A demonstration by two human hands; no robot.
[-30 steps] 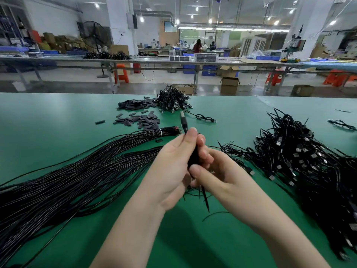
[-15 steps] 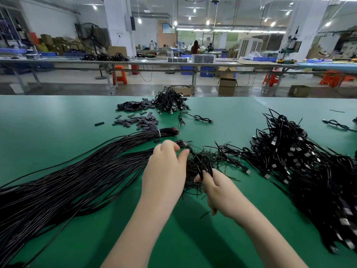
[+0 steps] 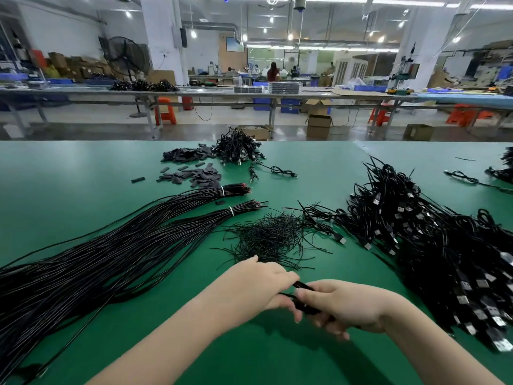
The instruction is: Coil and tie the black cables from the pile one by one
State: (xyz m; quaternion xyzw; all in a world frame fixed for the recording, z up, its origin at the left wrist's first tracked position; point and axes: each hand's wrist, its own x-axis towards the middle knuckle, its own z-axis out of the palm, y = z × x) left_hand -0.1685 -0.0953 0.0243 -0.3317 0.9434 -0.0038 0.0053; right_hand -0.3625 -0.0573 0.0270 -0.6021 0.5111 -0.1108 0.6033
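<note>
A: What lay on the left of the worktop (image 3: 69, 173)?

B: Long straight cables (image 3: 116, 254), fanned toward the near left edge, with their far ends banded in two bundles by white ties (image 3: 223, 192). I would judge they were banded to keep the bare ends together.

A: And beyond them?

B: Flat dark tabs (image 3: 194, 177) in loose heaps, and a small heap of cables (image 3: 238, 147) at the far edge.

A: The middle?

B: A tangle of thin black twist wires (image 3: 270, 236), just ahead of the hands, probably kept there so one could be pulled without reaching.

A: The hands?

B: Both were low and close together. The left hand (image 3: 259, 286) had its fingers curled round a black cable (image 3: 302, 300); the right hand (image 3: 342, 307) pinched the same cable from the other side. So each grip was closed on it. It was held just above the worktop, between the hands, likely to keep it gathered while tying. Whether a twist wire was already on it, I could not tell.

A: The right?

B: The big pile of cables with plugs (image 3: 433, 245), running from mid-worktop to the near right edge.
</note>
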